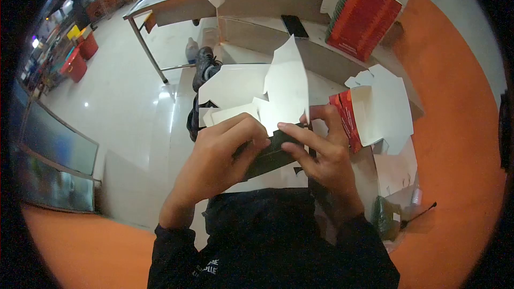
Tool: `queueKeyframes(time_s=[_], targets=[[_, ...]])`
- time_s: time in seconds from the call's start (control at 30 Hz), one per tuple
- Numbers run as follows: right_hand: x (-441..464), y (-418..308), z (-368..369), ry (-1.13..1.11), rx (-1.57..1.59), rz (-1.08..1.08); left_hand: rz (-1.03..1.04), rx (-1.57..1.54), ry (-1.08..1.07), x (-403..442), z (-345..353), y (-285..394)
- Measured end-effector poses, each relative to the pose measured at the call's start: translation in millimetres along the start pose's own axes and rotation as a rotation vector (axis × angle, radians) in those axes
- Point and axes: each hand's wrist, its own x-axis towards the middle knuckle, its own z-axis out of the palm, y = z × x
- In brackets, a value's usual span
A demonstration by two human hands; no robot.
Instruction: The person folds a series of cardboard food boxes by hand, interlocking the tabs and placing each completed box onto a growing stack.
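A partly folded cardboard carton (288,83), white inside with tall flaps standing up, is held above my lap. Its near outer side (270,165) is dark. My left hand (217,152) grips the left part of that near side, with fingers curled over the edge and the thumb against the dark panel. On the right, my right hand (324,144) pinches the carton around a dark tab near the middle of the edge. The fingertips of both hands are close together there. Part of the carton is hidden behind my hands.
An opened red and white box (369,115) lies to the right. Beyond it stands a stack of red cartons (364,18). A black phone (294,27) rests on a ledge. A dark shoe (206,67), a metal table leg (145,48) and red buckets (75,65) are leftward. A green packet (385,218) lies lower right.
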Motion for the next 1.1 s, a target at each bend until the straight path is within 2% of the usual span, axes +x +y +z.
queueKeyframes(time_s=[0.1,0.2,0.4,0.53,0.6,0.7,0.77,0.8,0.9,0.93,0.97,1.03,1.1], targets=[[-1.6,-4.0,-4.8,-0.066,-0.003,0.018,-0.032,0.033,0.036,-4.3,4.0,3.1],[0.2,-6.7,-8.4,-0.099,-0.102,-0.011,0.034,0.117,0.095,-6.6,7.3,4.3],[-1.1,-4.0,0.7,-0.079,-0.282,-0.115,0.093,0.138,0.18,-9.3,9.4,1.7],[1.5,4.5,-6.1,-0.089,-0.226,-0.094,0.135,0.104,0.202,-18.0,-2.4,-6.3],[5.9,10.3,-15.0,-0.122,-0.112,-0.052,0.151,0.19,0.082,-18.0,-13.5,-14.9],[12.2,22.8,-19.5,-0.169,-0.097,-0.135,0.163,0.304,-0.054,-23.6,-20.5,-31.2],[15.0,21.0,-15.8,-0.041,-0.273,-0.141,0.161,0.317,-0.079,-32.0,-18.9,-44.3],[17.1,18.9,-12.5,0.021,-0.357,-0.146,0.137,0.328,-0.021,-26.5,-15.5,-35.8],[10.5,-6.5,-10.9,-0.074,-0.222,-0.218,0.088,0.243,-0.065,-8.5,-7.1,-19.9],[9.7,-16.6,-8.9,-0.122,-0.289,-0.268,0.158,0.241,-0.146,-0.8,-8.0,-13.8],[9.6,-13.9,-3.8,-0.084,-0.3,-0.304,0.287,0.206,-0.141,5.9,-2.6,-11.3],[9.7,-4.5,7.0,-0.006,-0.32,-0.371,0.225,0.139,-0.227,3.0,2.3,-14.0],[15.2,-0.6,-0.5,-0.002,-0.213,-0.305,0.094,-0.105,-0.283,1.3,0.8,-14.6]])
